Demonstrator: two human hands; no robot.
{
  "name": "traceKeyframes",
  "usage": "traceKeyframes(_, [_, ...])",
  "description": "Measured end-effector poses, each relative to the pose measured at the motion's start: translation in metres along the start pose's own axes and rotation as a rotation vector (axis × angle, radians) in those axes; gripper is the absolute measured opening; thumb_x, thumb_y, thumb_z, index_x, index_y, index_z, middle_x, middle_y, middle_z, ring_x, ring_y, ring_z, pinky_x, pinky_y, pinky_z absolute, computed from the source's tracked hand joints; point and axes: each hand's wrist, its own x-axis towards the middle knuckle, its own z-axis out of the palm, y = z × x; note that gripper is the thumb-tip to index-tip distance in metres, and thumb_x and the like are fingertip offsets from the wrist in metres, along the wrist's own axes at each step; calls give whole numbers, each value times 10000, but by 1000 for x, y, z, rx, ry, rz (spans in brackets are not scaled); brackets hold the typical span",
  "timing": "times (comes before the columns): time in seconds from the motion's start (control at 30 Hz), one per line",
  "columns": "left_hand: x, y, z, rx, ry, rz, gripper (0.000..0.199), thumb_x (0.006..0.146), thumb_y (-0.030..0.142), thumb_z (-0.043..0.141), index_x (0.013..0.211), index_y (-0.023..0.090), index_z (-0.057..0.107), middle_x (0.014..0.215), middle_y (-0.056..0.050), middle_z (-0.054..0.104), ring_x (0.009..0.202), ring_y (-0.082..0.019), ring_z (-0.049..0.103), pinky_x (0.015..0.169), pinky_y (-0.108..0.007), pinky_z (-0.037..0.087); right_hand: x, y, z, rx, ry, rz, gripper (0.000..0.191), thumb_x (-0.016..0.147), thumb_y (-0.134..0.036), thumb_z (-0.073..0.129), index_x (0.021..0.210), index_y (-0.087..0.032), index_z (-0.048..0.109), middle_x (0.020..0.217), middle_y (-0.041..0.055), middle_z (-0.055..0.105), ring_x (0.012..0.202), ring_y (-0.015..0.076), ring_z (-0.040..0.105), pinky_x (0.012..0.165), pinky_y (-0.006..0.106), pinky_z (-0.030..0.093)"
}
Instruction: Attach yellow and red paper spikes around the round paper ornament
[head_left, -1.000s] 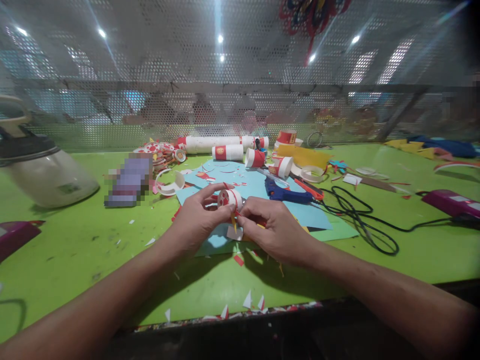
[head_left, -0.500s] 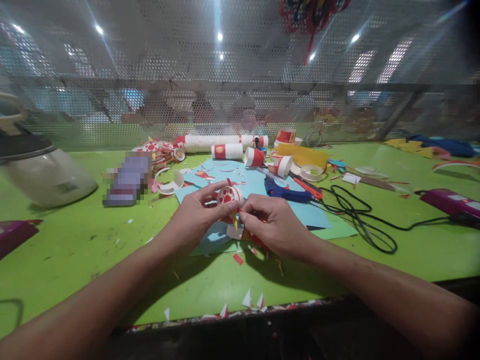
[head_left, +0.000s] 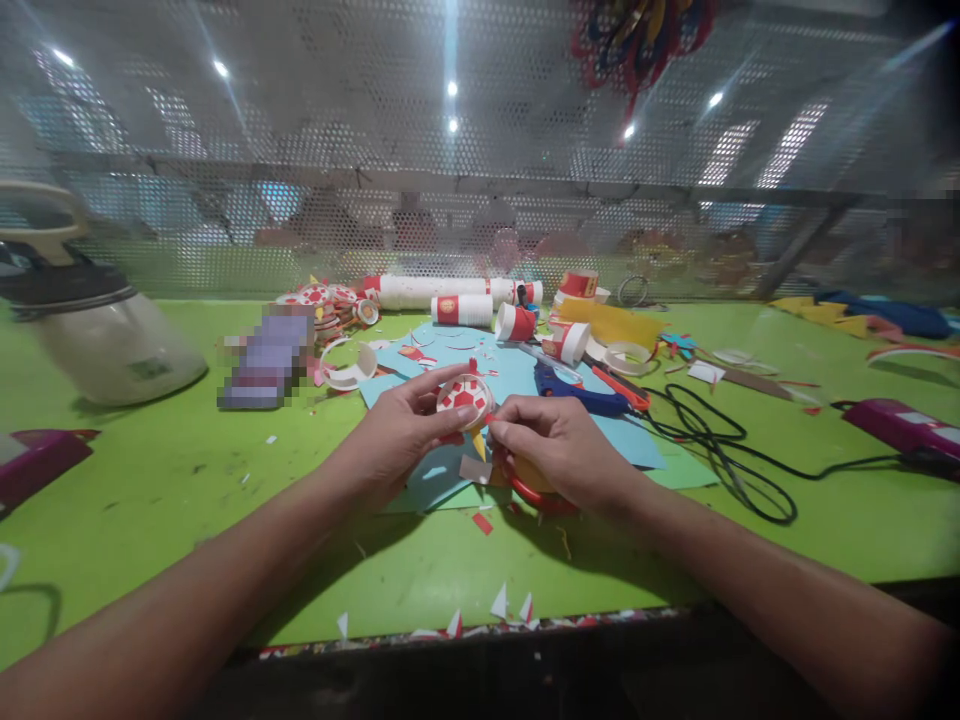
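Note:
My left hand (head_left: 397,430) is closed around the rim of a small paper-cup turtle (head_left: 454,398), a white round piece with red patches on its face. A yellow pointed strip (head_left: 478,444) sticks out at its lower edge, and a red tip shows at the top. At the turtle's right edge, the fingers of my right hand (head_left: 555,440) pinch a small red paper piece (head_left: 491,420). Under my right hand lies a red loop handle (head_left: 536,495), probably scissors, mostly hidden. Blue paper sheets (head_left: 435,480) are spread below both hands, with a white scrap (head_left: 475,469) on them.
Behind lie stacked paper cups (head_left: 461,310), cut cup rings (head_left: 349,366), a blue glue gun (head_left: 577,392) and an orange-handled cutter (head_left: 621,386). A black cord (head_left: 750,440) coils at right by a purple power strip (head_left: 904,425). A kettle-like jug (head_left: 112,345) stands left.
The turtle has tipped so its red-patched face shows more. My right hand has shifted slightly, uncovering more of the red handle. The whole view has moved a little.

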Motion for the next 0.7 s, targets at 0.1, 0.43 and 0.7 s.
traceKeyframes(0.1, [0,0,-1,-18,-22,1,580,689,258,744,1237,255,551,991,-54,629,847,-170,610,754,-313,486,0,-3,0,18,-6,28,203,803,-232,536,623,-147,575,601,21,605,555,117,549,565,254,435])
traceKeyframes(0.43, [-1,-2,-2,142,5,54,617,655,263,763,1235,255,552,1100,-92,642,808,-179,623,737,-327,477,-2,-5,1,51,-38,68,208,802,-250,549,618,-157,573,586,23,611,540,124,570,554,264,449])
traceKeyframes(0.7, [1,-3,-2,127,13,66,641,632,262,775,1233,227,556,1071,-93,653,820,-184,620,740,-328,474,-3,-3,3,31,-18,50,218,816,-276,547,636,-157,579,593,22,622,540,115,563,540,257,446])
